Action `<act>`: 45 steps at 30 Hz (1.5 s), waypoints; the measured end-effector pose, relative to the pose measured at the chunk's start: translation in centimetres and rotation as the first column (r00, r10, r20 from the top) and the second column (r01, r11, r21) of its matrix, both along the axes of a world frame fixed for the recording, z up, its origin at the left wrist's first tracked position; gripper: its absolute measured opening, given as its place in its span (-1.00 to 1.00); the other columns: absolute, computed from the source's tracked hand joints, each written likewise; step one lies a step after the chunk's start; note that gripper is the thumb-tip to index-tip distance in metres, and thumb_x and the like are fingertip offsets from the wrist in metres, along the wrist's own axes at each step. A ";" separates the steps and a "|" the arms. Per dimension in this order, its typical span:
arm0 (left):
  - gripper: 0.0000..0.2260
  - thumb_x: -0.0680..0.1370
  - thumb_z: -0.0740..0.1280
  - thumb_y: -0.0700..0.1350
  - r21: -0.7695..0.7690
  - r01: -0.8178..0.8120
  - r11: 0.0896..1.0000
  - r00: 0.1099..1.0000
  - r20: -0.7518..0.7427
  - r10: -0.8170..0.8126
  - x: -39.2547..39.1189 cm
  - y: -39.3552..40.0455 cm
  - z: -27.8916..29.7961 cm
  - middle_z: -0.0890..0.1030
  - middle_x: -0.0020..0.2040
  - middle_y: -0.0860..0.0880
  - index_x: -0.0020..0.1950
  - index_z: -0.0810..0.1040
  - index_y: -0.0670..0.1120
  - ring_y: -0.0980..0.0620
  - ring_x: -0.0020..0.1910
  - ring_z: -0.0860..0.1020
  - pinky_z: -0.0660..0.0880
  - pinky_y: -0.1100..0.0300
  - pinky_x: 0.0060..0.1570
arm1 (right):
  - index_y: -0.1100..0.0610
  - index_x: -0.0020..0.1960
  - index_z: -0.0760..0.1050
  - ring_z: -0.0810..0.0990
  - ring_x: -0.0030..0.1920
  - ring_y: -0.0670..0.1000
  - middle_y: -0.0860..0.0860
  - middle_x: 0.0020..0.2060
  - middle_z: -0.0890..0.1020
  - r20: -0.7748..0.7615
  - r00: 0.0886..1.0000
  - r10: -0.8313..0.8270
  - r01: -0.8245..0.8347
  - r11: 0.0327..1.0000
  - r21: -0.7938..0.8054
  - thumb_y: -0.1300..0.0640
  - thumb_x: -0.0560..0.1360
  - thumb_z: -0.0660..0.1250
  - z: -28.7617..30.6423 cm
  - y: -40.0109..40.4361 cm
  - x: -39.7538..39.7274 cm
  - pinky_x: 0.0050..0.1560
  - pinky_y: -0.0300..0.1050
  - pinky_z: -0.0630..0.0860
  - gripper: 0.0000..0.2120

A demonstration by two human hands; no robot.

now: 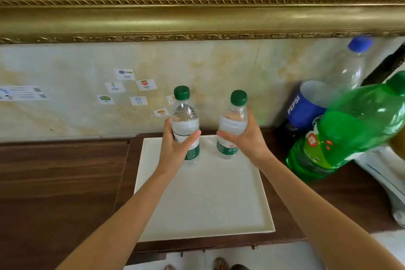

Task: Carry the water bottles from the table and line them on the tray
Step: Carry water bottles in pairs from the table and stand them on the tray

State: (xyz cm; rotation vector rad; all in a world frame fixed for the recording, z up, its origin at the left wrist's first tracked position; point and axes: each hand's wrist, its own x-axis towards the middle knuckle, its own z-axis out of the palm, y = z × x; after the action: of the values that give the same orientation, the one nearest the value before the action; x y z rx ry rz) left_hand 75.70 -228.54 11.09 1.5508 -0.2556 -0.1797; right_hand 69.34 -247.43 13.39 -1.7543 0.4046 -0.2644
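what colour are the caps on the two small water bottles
Dark green, both caps; the head view shows them clearly, above clear bottles with green-and-white labels.

**Plastic, wood and gilt**

Both water bottles [185,125] [232,125] are clear glossy plastic with matt green caps. The tray [203,208] looks smooth, matt white. The counter [61,182] is dark grained wood. The soda bottle [341,133] is shiny green plastic.

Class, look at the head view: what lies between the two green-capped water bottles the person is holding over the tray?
Nothing stands between the left bottle and the right bottle; only bare white tray and the wall behind show, in the head view.
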 end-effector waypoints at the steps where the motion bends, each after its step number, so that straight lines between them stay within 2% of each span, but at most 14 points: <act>1: -0.58 0.33 0.51 0.03 0.009 0.015 1.000 1.000 0.003 -0.015 0.1 0.1 -0.1 0.63 -0.01 0.24 0.11 0.44 0.26 0.25 0.01 0.60 0.50 0.42 -0.09 | 0.01 0.26 0.38 0.61 0.10 0.02 0.01 0.07 0.61 0.002 1.000 0.013 -0.013 1.000 0.001 0.04 0.18 0.61 -0.2 0.0 -0.1 0.16 0.07 0.56 -0.28; 5: -0.58 0.33 0.51 0.07 0.065 0.121 0.991 0.992 0.016 -0.122 0.3 1.1 -0.7 0.62 0.02 0.25 0.09 0.43 0.37 0.26 0.02 0.59 0.52 0.38 -0.07 | -0.07 0.23 0.35 0.60 0.09 -0.03 -0.04 0.08 0.60 -0.082 0.993 0.079 -0.083 0.995 -0.048 0.18 0.24 0.60 -2.0 -0.6 -1.0 0.11 -0.14 0.56 -0.32; 8: -0.49 0.35 0.55 -0.06 0.126 0.140 0.982 0.989 0.033 -0.146 0.1 2.2 -2.6 0.62 0.05 0.21 0.20 0.43 0.21 0.24 0.03 0.60 0.50 0.42 -0.08 | -0.08 0.21 0.33 0.59 0.11 -0.08 0.03 0.17 0.56 -0.096 0.995 0.021 -0.027 0.998 -0.062 0.28 0.26 0.58 -4.2 0.4 -2.0 0.07 -0.28 0.52 -0.32; 12: -0.44 0.34 0.56 -0.24 0.184 0.162 0.969 0.985 0.033 -0.171 -0.2 2.4 -4.7 0.63 0.04 0.22 0.26 0.43 0.00 0.23 0.03 0.60 0.51 0.40 -0.08 | -0.25 0.00 0.36 0.61 -0.10 -0.15 -0.08 -0.03 0.58 -0.048 0.977 -0.206 0.196 0.968 -0.157 -0.03 0.26 0.51 -5.6 2.8 -2.0 -0.18 -0.24 0.58 -0.56; 16: -0.40 0.32 0.57 -0.19 0.199 0.174 0.964 0.981 0.045 -0.186 0.6 1.3 -4.6 0.61 0.05 0.32 0.27 0.40 0.06 0.28 0.05 0.59 0.49 0.44 -0.06 | -0.38 -0.04 0.31 0.58 -0.15 -0.26 -0.20 -0.14 0.56 -0.030 0.963 -0.269 0.258 0.945 -0.203 -0.10 0.24 0.49 -6.1 2.8 -1.4 -0.40 -0.45 0.45 -0.56; 19: -0.38 0.30 0.57 -0.13 0.208 0.191 0.959 0.978 0.045 -0.204 0.9 0.8 -4.8 0.60 0.09 0.23 0.29 0.39 0.06 0.26 0.07 0.58 0.51 0.40 0.00 | -0.30 0.01 0.28 0.58 -0.16 -0.29 -0.29 -0.15 0.56 -0.059 0.948 -0.313 0.297 0.936 -0.191 -0.01 0.27 0.53 -6.4 1.8 -1.2 -0.33 -0.47 0.38 -0.49; 23: -0.37 0.32 0.58 -0.20 0.210 0.190 0.959 0.978 0.045 -0.203 1.2 0.2 -4.6 0.57 0.10 0.23 0.30 0.38 0.05 0.33 0.05 0.56 0.49 0.42 0.01 | -0.01 0.24 0.34 0.57 -0.06 -0.13 -0.17 -0.03 0.56 -0.051 0.938 -0.342 0.326 0.925 -0.195 0.06 0.29 0.57 -6.2 0.4 -0.7 -0.17 -0.40 0.39 -0.38; 27: -0.37 0.34 0.57 -0.22 0.206 0.192 0.959 0.978 0.041 -0.205 1.3 -0.1 -4.6 0.58 0.09 0.23 0.31 0.37 0.04 0.35 0.04 0.56 0.50 0.41 0.02 | -0.01 0.26 0.34 0.56 -0.04 -0.16 -0.17 0.00 0.55 -0.050 0.945 -0.324 0.311 0.933 -0.180 0.08 0.29 0.57 -6.0 -0.3 -0.3 -0.18 -0.46 0.36 -0.36; 32: -0.38 0.34 0.56 -0.23 0.190 0.197 0.962 0.977 0.038 -0.208 1.6 -0.8 -4.6 0.61 0.12 0.05 0.32 0.39 -0.05 0.07 0.09 0.60 0.56 0.07 0.09 | -0.07 0.26 0.32 0.55 -0.05 -0.23 -0.27 -0.02 0.53 -0.100 0.956 -0.276 0.254 0.948 -0.191 0.07 0.28 0.59 -6.2 -1.0 -0.4 -0.09 -0.41 0.39 -0.33; 35: -0.35 0.35 0.56 -0.22 0.222 0.240 0.945 0.966 0.044 -0.256 1.9 -1.4 -4.5 0.58 0.16 0.10 0.36 0.35 -0.02 0.16 0.13 0.57 0.52 0.18 0.14 | 0.04 0.33 0.28 0.54 0.15 -0.04 -0.12 0.12 0.53 -0.155 0.959 -0.237 0.195 0.950 -0.243 0.14 0.28 0.58 -6.8 -1.1 -1.1 0.06 -0.23 0.39 -0.27; 38: -0.33 0.39 0.52 -0.25 0.310 0.382 0.871 0.912 0.029 -0.410 3.0 -1.4 -4.3 0.50 0.27 0.04 0.40 0.27 -0.03 0.20 0.23 0.49 0.41 0.30 0.22 | 0.07 0.40 0.24 0.43 0.31 0.05 0.01 0.31 0.48 -0.128 0.946 -0.299 0.232 0.895 -0.382 0.11 0.28 0.57 -7.8 -0.4 -2.3 0.23 -0.12 0.37 -0.20; 41: -0.39 0.40 0.52 -0.24 0.424 0.433 0.795 0.865 0.052 -0.499 4.3 -0.8 -4.1 0.49 0.19 0.20 0.27 0.31 0.18 0.50 0.12 0.44 0.31 0.59 0.08 | 0.04 0.41 0.25 0.40 0.36 0.00 -0.03 0.36 0.44 -0.084 0.936 -0.341 0.292 0.888 -0.354 0.05 0.30 0.56 -8.0 -0.6 -3.0 0.32 -0.08 0.36 -0.21; 43: -0.42 0.36 0.56 -0.20 0.439 0.428 0.790 0.871 0.035 -0.491 4.8 -0.8 -3.9 0.55 0.14 0.20 0.24 0.39 0.17 0.44 0.08 0.49 0.37 0.53 0.06 | -0.01 0.39 0.27 0.43 0.31 -0.08 -0.10 0.34 0.47 -0.090 0.936 -0.339 0.307 0.915 -0.261 0.03 0.30 0.57 -7.6 -0.9 -2.7 0.23 -0.18 0.36 -0.24; 45: -0.43 0.34 0.58 -0.18 0.447 0.427 0.786 0.875 0.016 -0.484 5.1 -1.5 -3.8 0.61 0.16 0.09 0.28 0.45 0.00 0.26 0.12 0.55 0.43 0.35 0.12 | -0.02 0.36 0.30 0.47 0.25 -0.12 -0.11 0.30 0.51 -0.108 0.934 -0.340 0.313 0.926 -0.211 0.02 0.29 0.57 -7.4 -0.9 -2.1 0.13 -0.23 0.34 -0.27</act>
State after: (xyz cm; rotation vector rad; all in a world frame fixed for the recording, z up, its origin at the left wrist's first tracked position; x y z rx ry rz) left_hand 80.79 -230.00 7.29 1.9243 -0.7422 -0.5504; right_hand 67.26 -248.37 5.98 -1.8951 0.8029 -0.4293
